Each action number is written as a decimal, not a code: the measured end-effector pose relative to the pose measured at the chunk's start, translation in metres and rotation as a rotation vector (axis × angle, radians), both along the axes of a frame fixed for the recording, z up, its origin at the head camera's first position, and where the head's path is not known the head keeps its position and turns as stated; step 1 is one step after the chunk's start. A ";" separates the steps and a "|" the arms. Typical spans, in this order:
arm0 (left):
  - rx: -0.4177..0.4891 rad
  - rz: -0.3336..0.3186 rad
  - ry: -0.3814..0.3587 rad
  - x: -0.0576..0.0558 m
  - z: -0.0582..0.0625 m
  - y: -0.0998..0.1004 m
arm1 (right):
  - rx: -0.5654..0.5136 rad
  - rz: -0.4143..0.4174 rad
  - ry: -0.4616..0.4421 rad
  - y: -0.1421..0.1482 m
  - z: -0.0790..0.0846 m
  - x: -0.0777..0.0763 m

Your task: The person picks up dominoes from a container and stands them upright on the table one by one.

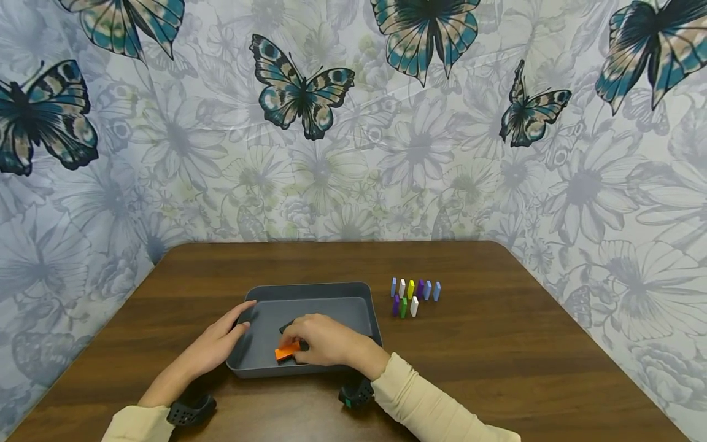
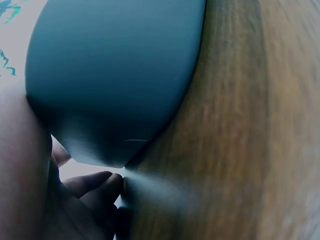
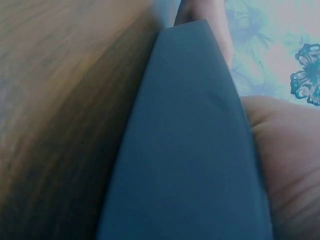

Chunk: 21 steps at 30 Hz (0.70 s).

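A grey rectangular tray [image 1: 326, 301] sits on the wooden table. My left hand [image 1: 212, 344] holds its left side, thumb over the rim; in the left wrist view its curled fingers [image 2: 100, 192] show past the tray's outer wall [image 2: 115, 75]. Inside the tray, near the front edge, my right hand [image 1: 326, 339] pinches a small orange piece with a dark underside [image 1: 286, 352]. Part of a black object [image 1: 285, 327] shows just behind those fingers, the rest of it covered by the hand. In the right wrist view the tray's front wall [image 3: 185, 130] hides the fingertips.
To the right of the tray, several small coloured blocks [image 1: 411, 289] stand upright in two rows: blue, white, yellow, purple and green. Dark bands [image 1: 191, 411] are on both wrists. Behind the table [image 1: 497, 344] hangs a butterfly-patterned backdrop [image 1: 353, 184].
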<state>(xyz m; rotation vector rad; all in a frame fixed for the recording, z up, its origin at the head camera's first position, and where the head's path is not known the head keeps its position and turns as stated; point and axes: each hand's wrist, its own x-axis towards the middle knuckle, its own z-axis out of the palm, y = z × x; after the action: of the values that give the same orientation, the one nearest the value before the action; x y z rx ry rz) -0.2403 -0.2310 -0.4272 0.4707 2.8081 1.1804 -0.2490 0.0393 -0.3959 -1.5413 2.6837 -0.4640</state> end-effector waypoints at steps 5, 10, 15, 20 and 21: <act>-0.004 -0.004 -0.003 0.000 0.000 0.000 | -0.006 0.001 0.030 0.004 0.005 0.001; -0.008 -0.011 -0.015 0.000 0.000 0.000 | -0.009 0.007 0.036 0.012 0.018 0.001; -0.007 -0.016 -0.032 0.000 -0.001 0.000 | -0.005 -0.003 0.012 0.025 0.037 0.000; -0.006 -0.012 -0.028 0.002 0.000 0.001 | -0.035 -0.028 -0.031 0.038 0.055 0.002; -0.004 -0.012 -0.026 0.002 0.000 0.001 | -0.045 -0.032 -0.044 0.040 0.058 0.002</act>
<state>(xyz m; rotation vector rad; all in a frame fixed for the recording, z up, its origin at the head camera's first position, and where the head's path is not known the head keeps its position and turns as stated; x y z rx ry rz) -0.2383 -0.2301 -0.4272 0.4674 2.7809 1.1701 -0.2466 0.0798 -0.3375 -1.4828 2.6871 -0.5567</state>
